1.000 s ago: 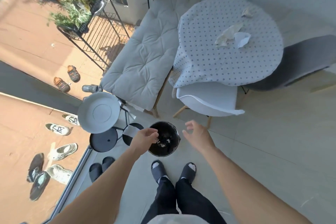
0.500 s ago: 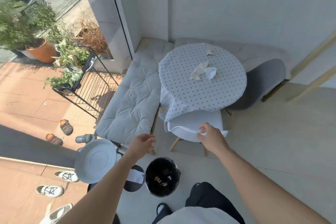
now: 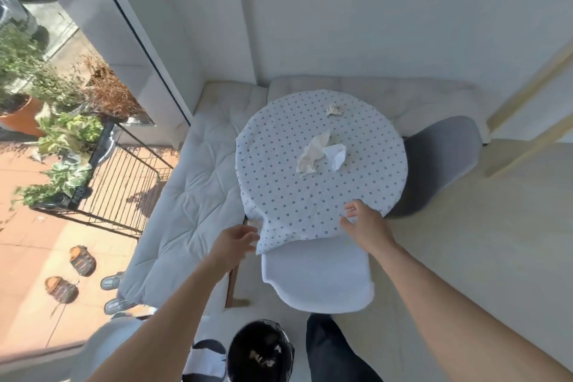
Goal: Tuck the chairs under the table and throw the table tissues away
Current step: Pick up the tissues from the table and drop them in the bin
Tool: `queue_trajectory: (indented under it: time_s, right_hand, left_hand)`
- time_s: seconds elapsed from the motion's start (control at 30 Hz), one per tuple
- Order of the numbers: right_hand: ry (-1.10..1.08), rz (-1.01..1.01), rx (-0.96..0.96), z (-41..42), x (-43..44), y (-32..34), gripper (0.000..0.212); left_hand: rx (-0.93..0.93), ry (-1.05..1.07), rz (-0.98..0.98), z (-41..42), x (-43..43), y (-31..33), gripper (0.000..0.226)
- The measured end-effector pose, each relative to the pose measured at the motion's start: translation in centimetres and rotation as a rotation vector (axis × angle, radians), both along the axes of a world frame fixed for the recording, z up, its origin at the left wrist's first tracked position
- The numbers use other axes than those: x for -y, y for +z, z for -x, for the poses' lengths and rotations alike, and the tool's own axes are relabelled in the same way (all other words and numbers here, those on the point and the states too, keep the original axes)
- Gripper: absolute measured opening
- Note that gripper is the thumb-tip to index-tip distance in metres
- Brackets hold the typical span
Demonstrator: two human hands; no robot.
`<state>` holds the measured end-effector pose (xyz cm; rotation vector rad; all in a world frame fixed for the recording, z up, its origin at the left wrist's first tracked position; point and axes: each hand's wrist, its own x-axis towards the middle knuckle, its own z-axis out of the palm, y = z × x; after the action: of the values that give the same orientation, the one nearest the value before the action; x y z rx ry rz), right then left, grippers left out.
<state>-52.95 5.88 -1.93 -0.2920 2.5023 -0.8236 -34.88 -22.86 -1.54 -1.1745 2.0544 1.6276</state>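
Observation:
A round table (image 3: 279,195) under a dotted cloth stands ahead of me. Two crumpled tissues (image 3: 321,153) lie together at its middle, and a smaller wad (image 3: 333,109) sits near the far edge. A white chair (image 3: 319,279) is pushed partly under the near side; a grey chair (image 3: 440,161) is tucked in on the right. My left hand (image 3: 234,243) hovers open by the hanging corner of the cloth. My right hand (image 3: 367,225) is open over the table's near edge, fingers spread. A black bin (image 3: 260,353) with scraps inside stands by my feet.
White bench cushions (image 3: 189,205) run along the left and behind the table. A glass wall on the left shows a black wire plant rack (image 3: 124,183) and shoes outside. A pale round stool (image 3: 105,347) stands left of the bin. My dark trouser leg (image 3: 331,350) is beside it.
My view rose from the bin to the table as I moved closer. Both hands went forward from above the bin to the table's near edge; the right hand passed over the white chair's back.

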Motion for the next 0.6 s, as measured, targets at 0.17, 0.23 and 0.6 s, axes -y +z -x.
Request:
queue_trajectory:
  time_s: [0.17,0.23,0.6]
  right_hand:
    - [-0.002,-0.021,0.048,10.2,1.1,-2.5,0.044]
    - [-0.002,-0.029,0.063,13.8,1.7,-3.7,0.047]
    - [0.037,-0.057,0.096,27.5,6.0,-11.0,0.052]
  left_hand:
    - [0.014,-0.009,-0.038,11.1,0.1,-1.5,0.023]
    - [0.023,-0.002,-0.051,15.1,0.2,-2.5,0.022]
    - [0.060,-0.052,0.041,30.9,1.4,-9.3,0.026]
